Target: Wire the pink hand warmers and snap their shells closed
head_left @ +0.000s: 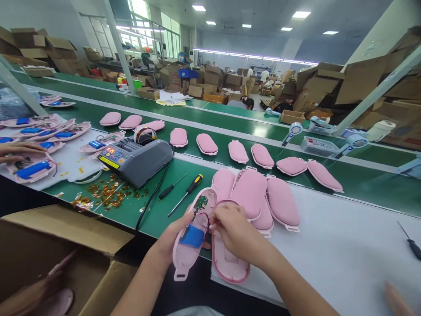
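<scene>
My left hand (176,232) grips a pink plastic shell half (181,262), tilted with its inside towards me. Inside it lie a green circuit board (201,202) and a blue battery (192,236). Thin dark red wires (207,218) loop from the shell to the fingertips of my right hand (235,226), which are pinched together on them; a small white bit shows there. Below that hand is a second pink shell half (230,263), open side up, its upper part partly covered by the hand. Closed pink padded cases (250,191) are piled just behind.
A grey tape dispenser (141,160), a yellow-black screwdriver (186,195), a thin black screwdriver (173,186) and amber tape scraps (110,193) lie left. More pink cases line the green bench. Other people's hands show at far left (19,151), lower left and lower right. An open carton (72,228) stands below.
</scene>
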{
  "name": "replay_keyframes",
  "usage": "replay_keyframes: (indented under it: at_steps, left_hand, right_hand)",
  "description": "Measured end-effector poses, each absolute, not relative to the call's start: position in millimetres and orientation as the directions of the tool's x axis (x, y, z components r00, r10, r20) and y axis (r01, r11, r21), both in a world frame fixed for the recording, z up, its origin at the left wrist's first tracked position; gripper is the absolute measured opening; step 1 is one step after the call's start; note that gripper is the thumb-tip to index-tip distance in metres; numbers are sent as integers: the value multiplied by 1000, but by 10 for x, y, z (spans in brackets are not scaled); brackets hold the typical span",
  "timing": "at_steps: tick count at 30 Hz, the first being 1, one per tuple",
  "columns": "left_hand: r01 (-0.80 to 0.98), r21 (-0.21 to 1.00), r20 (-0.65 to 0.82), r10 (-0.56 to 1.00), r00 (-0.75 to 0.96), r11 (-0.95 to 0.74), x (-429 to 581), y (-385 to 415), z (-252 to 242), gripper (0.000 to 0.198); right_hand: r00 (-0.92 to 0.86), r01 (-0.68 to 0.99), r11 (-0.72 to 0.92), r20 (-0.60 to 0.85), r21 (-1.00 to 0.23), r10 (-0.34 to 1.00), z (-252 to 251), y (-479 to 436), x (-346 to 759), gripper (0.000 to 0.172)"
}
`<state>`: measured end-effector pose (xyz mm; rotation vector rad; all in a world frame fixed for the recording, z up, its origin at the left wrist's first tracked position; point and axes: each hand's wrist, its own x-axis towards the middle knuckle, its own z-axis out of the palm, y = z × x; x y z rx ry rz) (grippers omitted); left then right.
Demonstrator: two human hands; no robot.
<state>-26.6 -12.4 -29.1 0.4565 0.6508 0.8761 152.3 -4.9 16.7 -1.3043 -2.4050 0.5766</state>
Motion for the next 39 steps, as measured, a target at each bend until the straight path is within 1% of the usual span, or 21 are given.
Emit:
replay_keyframes:
  at_steps: [1,3,5,7,11,14,16,19,22,27,30,34,39]
  left_hand:
    - [-560,629,-306,834,459,539,-250,-142,-286,52]
    - [-561,668,-266,861,434,489,-220,-178,-275,64]
    - [-553,699,-243,878,412,453,-194,-208,-265,72]
    - [-543,718,-234,885,402,436,-171,-230,-255,76]
    - [-555,716,-222,892,395,424,-122,-248,-245,73]
    - [-567,707,-218,893,394,423,-97,-248,-258,71]
    - [-571,697,-219,888,405,433,-94,-243,-275,72]
    - [-587,692,-211,896,391,420,-97,-235,-300,71]
    - [-594,707,-202,914,352,385,-85,-231,-319,67]
    - [-613,679,-178,900,397,405,-36,-229,-340,69]
    - [-622,671,-183,904,386,402,-28,-234,-338,68]
    - [-630,670,-178,909,377,392,-32,-254,-355,69]
    - [-655,664,-153,923,353,360,-19,-257,-465,72]
  right_hand:
    - [-456,711,445,124,-545,881,162,-23,1515,25]
    - [-377,718,389,147,-578,914,146,26,1497,23]
    - [-344,718,367,157,-592,926,128,58,1483,20]
    - [-321,714,356,170,-603,932,116,68,1478,19]
    - [-316,690,363,191,-626,929,117,37,1482,21]
    - [-341,659,369,176,-655,923,121,14,1486,24]
    - [-323,634,333,152,-698,934,121,10,1486,21]
    - [-251,603,252,120,-757,961,122,13,1476,19]
    - [-194,631,245,156,-736,969,116,8,1445,13]
    - [-165,692,292,250,-660,954,36,-11,1382,16]
    - [-144,711,295,278,-638,950,-13,-19,1363,21]
    - [-156,696,265,221,-667,963,10,-15,1371,23]
    - [-205,655,180,57,-734,977,114,47,1417,21]
